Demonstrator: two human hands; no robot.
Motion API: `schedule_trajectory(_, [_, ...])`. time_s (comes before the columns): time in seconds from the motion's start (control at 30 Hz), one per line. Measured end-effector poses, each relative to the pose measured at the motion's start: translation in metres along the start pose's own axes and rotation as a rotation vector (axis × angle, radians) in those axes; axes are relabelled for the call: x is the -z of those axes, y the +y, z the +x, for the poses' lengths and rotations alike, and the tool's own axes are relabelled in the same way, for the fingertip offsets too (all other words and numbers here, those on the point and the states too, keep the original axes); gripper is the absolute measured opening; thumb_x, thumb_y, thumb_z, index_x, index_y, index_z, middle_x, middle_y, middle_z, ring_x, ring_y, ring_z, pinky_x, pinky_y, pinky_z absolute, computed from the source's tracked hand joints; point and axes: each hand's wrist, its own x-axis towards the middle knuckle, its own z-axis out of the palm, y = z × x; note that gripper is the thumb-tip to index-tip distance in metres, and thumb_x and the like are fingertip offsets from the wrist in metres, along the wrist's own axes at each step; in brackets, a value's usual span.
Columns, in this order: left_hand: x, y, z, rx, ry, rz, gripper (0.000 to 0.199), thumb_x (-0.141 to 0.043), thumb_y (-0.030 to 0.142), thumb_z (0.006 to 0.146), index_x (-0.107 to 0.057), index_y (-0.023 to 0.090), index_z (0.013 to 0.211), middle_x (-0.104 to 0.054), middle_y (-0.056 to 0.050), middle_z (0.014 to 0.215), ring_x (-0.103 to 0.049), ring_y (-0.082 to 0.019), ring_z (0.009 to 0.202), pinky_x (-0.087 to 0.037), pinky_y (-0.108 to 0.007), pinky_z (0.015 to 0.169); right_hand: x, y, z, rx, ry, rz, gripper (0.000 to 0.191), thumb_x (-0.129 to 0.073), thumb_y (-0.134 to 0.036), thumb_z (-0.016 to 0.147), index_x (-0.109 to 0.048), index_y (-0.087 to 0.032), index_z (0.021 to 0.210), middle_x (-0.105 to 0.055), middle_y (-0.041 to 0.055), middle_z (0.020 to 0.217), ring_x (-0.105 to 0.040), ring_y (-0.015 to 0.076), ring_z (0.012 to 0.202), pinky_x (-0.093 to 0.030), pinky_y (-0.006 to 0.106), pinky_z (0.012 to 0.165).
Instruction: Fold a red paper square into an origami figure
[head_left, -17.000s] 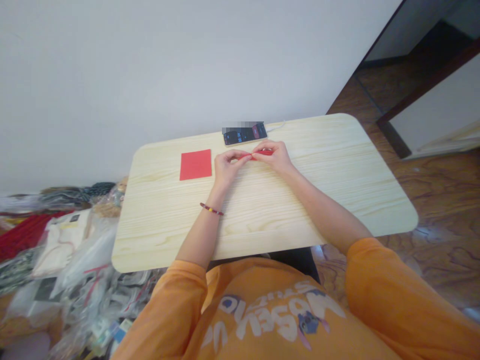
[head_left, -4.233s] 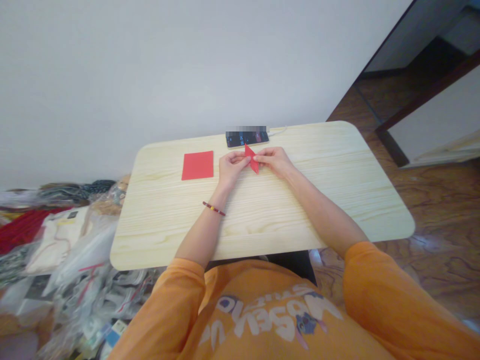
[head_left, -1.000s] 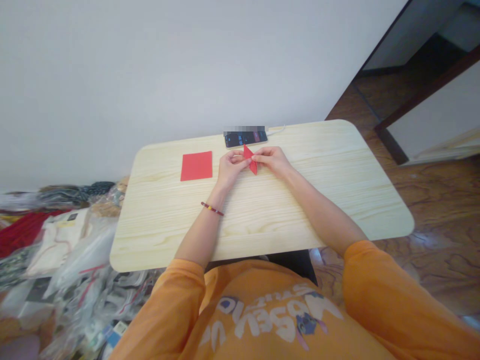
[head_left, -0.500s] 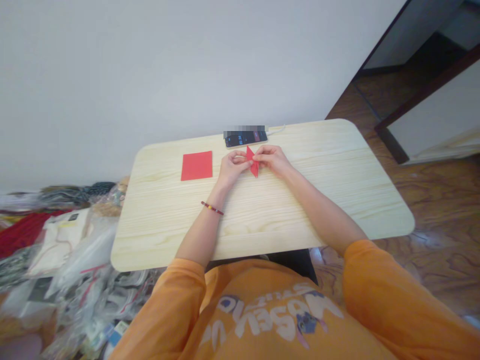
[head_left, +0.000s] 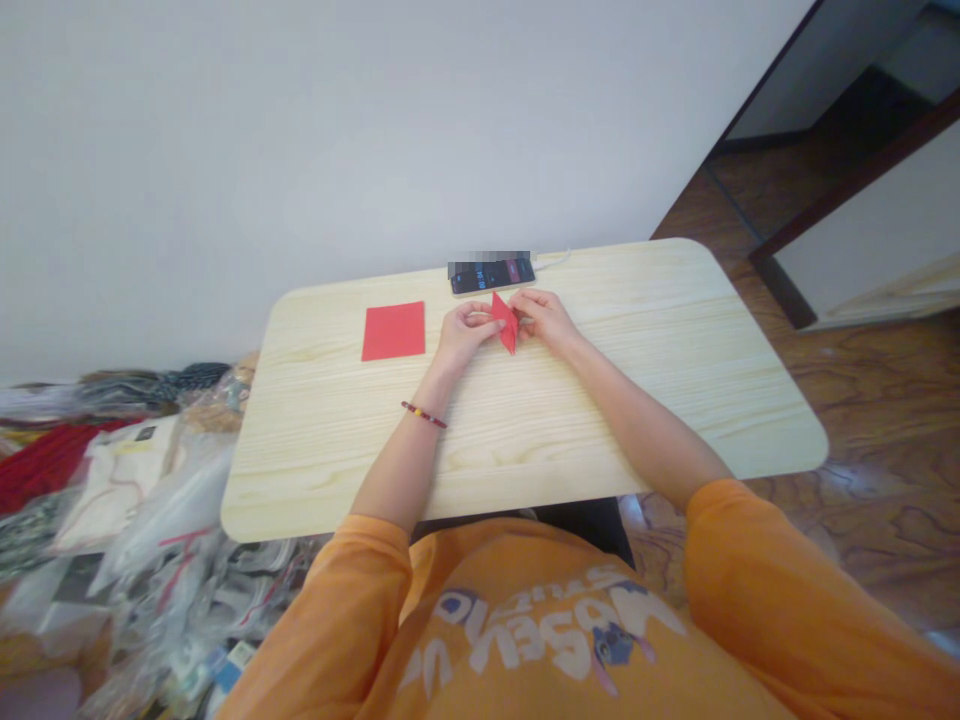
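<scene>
A folded piece of red paper, pointed at its top and bottom, is held up between both hands over the table. My left hand pinches its left side, the thumb lying across the front. At the paper's right edge is my right hand, fingers closed on it and the fingertips partly hidden behind the paper. To the left of my left hand, a flat square of red paper lies on the table.
Both forearms cross the pale wooden table. A phone with a white cable lies at its back edge by the wall. Bagged goods and clothes are piled on the left. A doorway and wooden floor are on the right.
My right thumb has shifted from the front of the folded paper to its right edge, leaving more of the red face showing. The left hand keeps its pinch.
</scene>
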Motion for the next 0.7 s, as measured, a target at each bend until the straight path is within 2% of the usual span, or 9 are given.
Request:
schedule_trajectory(0.1, [-0.001,-0.0009,0.001,-0.021,0.037,-0.039,0.039,-0.085,0.024,0.046,-0.059,0.016,0.075,-0.069,0.0,0.063,-0.064,-0.012,0.056,-0.051,-0.026,0.064,0.0003,0.001,0.001,-0.02,-0.019,-0.036,0.038,-0.074,-0.051,0.063,-0.059,-0.017,0.064,-0.058,-0.0014,0.055,-0.049,0.008,0.047,-0.032,0.019,0.039])
schedule_trajectory(0.23, [-0.0031,-0.0019,0.0015,-0.056,0.099,-0.071,0.044,-0.087,0.029,0.044,-0.058,0.016,0.075,-0.067,0.002,0.06,-0.062,-0.011,0.054,-0.05,-0.025,0.063,0.0,0.0024,0.0024,0.0,-0.067,-0.088,0.041,-0.08,-0.05,0.058,-0.056,-0.017,0.063,-0.059,-0.0021,0.051,-0.042,0.0052,0.039,-0.029,0.02,0.038])
schedule_trajectory(0.37, [-0.0046,-0.0029,0.0021,-0.066,0.153,-0.076,0.045,-0.087,0.028,0.043,-0.056,0.017,0.074,-0.067,0.003,0.06,-0.061,-0.01,0.053,-0.05,-0.023,0.062,0.0001,-0.0003,0.002,0.0,-0.092,-0.114,0.041,-0.08,-0.049,0.061,-0.056,-0.017,0.065,-0.059,-0.003,0.05,-0.041,0.005,0.039,-0.028,0.019,0.04])
schedule_trajectory(0.53, [-0.0044,-0.0047,0.0029,-0.079,0.175,-0.07,0.048,-0.086,0.029,0.044,-0.053,0.018,0.077,-0.068,0.002,0.063,-0.064,-0.012,0.058,-0.05,-0.025,0.064,0.0024,-0.0031,0.002,-0.032,-0.117,-0.135,0.034,-0.081,-0.04,0.064,-0.058,-0.016,0.069,-0.061,-0.0008,0.055,-0.045,0.0066,0.045,-0.029,0.02,0.044])
schedule_trajectory(0.7, [-0.002,-0.0061,0.0047,-0.089,0.189,-0.055,0.047,-0.085,0.029,0.046,-0.051,0.019,0.076,-0.068,0.002,0.065,-0.064,-0.013,0.06,-0.049,-0.025,0.064,0.0051,-0.0015,0.0033,-0.063,-0.106,-0.102,0.03,-0.084,-0.027,0.057,-0.061,-0.015,0.072,-0.065,-0.0005,0.063,-0.049,0.0073,0.051,-0.032,0.021,0.048])
